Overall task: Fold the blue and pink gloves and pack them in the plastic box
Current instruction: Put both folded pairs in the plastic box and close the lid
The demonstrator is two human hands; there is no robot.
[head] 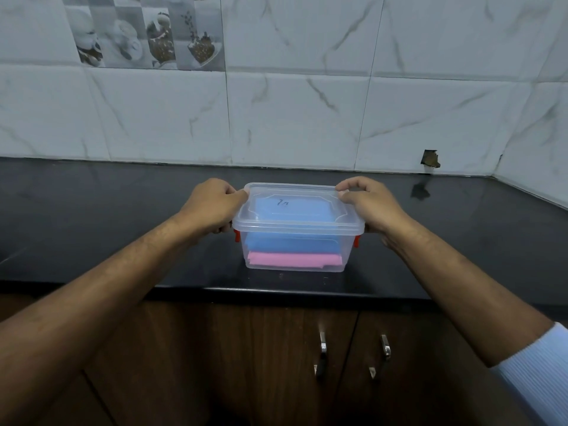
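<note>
A clear plastic box (344, 256) stands on the black counter near its front edge, with a clear lid (296, 224) lying on top. Through its wall I see folded blue gloves (292, 243) stacked on folded pink gloves (292, 260). Red latches (237, 235) hang at both short ends. My left hand (212, 206) grips the box's left end, fingers on the lid's far left corner. On the opposite end my right hand (368, 204) holds the lid's far right corner.
The black counter (123, 229) runs left and right and meets a white marble-tiled wall (307, 118) behind; the wall turns a corner at the right. A chipped hole (430, 158) marks the tile. Brown cabinet doors with metal handles (322, 348) are below.
</note>
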